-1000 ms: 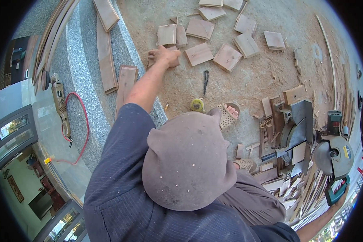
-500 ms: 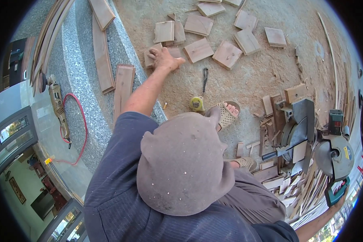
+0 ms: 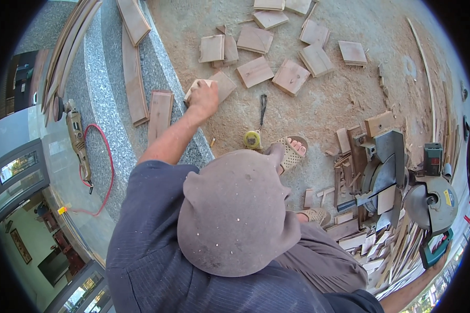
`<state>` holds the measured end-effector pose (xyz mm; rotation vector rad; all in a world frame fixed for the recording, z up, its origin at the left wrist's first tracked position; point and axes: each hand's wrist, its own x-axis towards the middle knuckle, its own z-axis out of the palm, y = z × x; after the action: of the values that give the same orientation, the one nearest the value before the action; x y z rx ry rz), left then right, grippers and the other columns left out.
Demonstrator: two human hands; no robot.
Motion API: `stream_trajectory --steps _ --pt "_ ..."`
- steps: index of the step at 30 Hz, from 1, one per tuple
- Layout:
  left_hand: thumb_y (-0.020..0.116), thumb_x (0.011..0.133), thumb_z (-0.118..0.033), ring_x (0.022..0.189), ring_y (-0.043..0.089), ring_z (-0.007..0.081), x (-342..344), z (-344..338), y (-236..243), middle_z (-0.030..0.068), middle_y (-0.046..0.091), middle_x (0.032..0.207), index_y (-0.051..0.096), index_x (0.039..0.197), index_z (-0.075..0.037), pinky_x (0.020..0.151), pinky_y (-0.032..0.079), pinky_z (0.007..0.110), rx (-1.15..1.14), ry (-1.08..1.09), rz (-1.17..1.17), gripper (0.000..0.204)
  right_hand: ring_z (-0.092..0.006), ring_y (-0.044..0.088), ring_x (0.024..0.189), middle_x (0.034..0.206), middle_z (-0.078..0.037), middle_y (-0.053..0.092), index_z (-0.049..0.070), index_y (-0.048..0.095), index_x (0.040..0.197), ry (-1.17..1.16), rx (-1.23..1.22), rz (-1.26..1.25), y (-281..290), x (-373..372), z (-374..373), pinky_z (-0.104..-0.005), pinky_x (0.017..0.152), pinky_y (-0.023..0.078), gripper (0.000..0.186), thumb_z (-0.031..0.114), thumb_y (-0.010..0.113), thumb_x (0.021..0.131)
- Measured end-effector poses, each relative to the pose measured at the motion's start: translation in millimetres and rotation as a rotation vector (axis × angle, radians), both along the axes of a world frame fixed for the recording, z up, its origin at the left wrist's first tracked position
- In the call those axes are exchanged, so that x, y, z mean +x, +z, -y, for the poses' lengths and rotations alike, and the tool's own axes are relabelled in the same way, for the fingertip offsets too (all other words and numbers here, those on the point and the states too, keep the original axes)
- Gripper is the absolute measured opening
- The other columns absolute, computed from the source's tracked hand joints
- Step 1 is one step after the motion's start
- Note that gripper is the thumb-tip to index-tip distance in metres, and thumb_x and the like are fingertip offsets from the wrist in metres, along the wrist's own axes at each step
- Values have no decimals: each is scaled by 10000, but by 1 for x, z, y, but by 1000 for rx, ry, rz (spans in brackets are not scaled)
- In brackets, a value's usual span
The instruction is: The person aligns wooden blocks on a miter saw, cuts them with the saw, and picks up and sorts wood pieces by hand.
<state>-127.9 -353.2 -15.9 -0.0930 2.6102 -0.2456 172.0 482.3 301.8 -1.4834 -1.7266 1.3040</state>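
Observation:
My left hand reaches forward and is closed on a short wooden board at the edge of the speckled stone step. Another wooden piece lies right beside that hand, on the dusty ground. Far to the right, my right hand is wrapped round the green handle of a miter saw. The saw's head is raised, and its round blade shows. Part of the right hand's fingers is hidden by the handle.
Several short boards lie scattered ahead. A yellow tape measure rests near my sandalled foot. Offcuts are heaped around the saw. On the left are longer planks and an angle grinder with a red cord.
My left hand has closed on the short board and tilted it slightly, drawing a little left and nearer. The right hand stays on the saw handle.

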Motion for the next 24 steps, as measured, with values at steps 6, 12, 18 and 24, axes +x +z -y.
stream_trajectory --steps 6,12,18,24 --pt "691 847 -335 1464 213 469 -2 -2 20 266 251 1562 477 1380 -43 1105 296 670 -14 -65 80 644 -148 466 855 983 8 475 149 593 1145 8 -2 -4 -8 -40 73 -326 731 391 358 440 505 956" --pt "811 686 -548 1507 100 446 -64 -16 2 221 134 1630 453 1409 -67 1138 221 691 104 -427 -17 939 -143 474 792 921 14 476 149 617 1101 0 26 0 -26 -29 63 -318 678 410 344 437 507 947" --pt "837 614 -615 1511 82 444 -85 -9 4 224 109 1635 405 1456 -59 1124 241 702 59 -313 117 1097 -137 483 729 859 20 478 149 640 1056 -5 60 2 1 -13 70 -310 625 429 335 434 509 938" --pt "828 656 -545 1496 132 461 -88 39 -11 240 126 1629 417 1461 -37 1104 309 673 122 -32 144 1037 -149 461 882 1009 7 475 152 585 1164 25 26 3 -7 0 26 -328 753 382 361 440 506 959"
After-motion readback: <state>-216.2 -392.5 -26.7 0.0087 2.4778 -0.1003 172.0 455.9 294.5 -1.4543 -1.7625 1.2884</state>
